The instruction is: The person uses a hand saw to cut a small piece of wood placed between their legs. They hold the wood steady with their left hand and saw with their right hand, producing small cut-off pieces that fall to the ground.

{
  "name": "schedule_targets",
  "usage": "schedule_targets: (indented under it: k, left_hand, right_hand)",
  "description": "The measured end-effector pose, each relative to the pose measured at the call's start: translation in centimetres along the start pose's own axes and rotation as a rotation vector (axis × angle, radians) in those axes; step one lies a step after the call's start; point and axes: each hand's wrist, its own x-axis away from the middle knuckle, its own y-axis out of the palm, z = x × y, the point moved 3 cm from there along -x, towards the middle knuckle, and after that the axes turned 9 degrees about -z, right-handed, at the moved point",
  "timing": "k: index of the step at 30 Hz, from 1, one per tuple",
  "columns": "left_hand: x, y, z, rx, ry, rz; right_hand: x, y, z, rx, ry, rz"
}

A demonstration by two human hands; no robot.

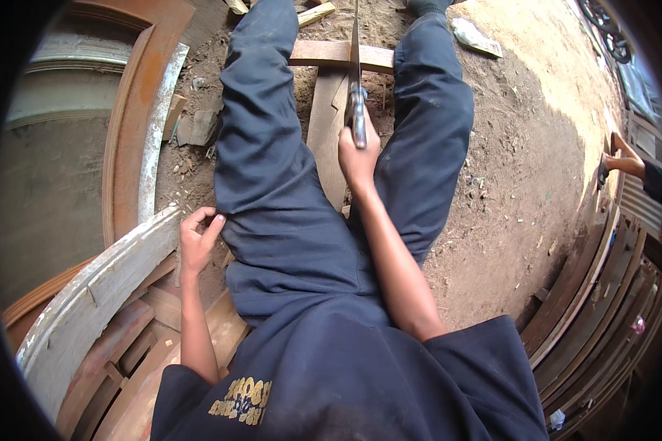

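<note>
My right hand (359,158) is wrapped round the handle of a handsaw (355,66), between my legs. The saw's narrow blade points away from me and passes across a curved wooden crosspiece (320,53). Whether its teeth are in the wood cannot be made out. Below the saw, a wooden board (326,132) runs back toward me from the crosspiece. My left hand (197,239) is beside my left thigh, thumb and bent fingers pinched at the cloth of my dark trouser leg (261,169).
On the left lean a brown wooden frame (129,110) and a curved white-painted board (99,283), with stacked timber below. Several long planks (596,287) lie at the right. Wood scraps (197,128) and a pale packet (477,38) lie on the dirt. Another person's leg (625,163) shows far right.
</note>
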Motion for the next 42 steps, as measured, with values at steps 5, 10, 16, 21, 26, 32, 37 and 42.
schedule_targets:
  k: [5, 10, 16, 21, 26, 32, 37, 42]
  left_hand:
    - [0.2, 0.2, -0.1, 0.095, -0.067, -0.028]
    - [-0.8, 0.3, -0.2, 0.013, -0.090, -0.083]
    - [-0.5, -0.8, -1.2, 0.047, -0.072, -0.097]
    - [-4.3, -1.1, 0.9, 0.048, 0.088, -0.062]
    - [-14.4, 0.1, 9.4, -0.115, 0.266, 0.129]
    - [-30.9, -0.6, 11.7, -0.608, 0.190, -0.320]
    - [-32.9, 8.0, 12.3, -1.145, -0.124, 0.008]
    - [-33.1, 7.3, 11.5, -1.062, -0.143, -0.003]
  right_hand:
    - [3.4, -0.8, -1.0, 0.078, 0.147, -0.100]
    - [-4.6, 0.9, -1.7, 0.063, 0.087, -0.045]
    - [4.9, -1.9, -0.5, 0.113, 0.025, -0.079]
    - [-0.9, -0.4, -1.3, 0.082, 0.139, -0.154]
    - [-5.4, -0.1, 0.5, 0.006, 0.194, -0.146]
    - [3.7, -2.1, -1.1, 0.035, 0.303, -0.231]
    - [-5.1, -0.9, 0.3, -0.033, 0.266, -0.137]
    - [-3.4, -0.6, 0.0, -0.049, 0.311, -0.117]
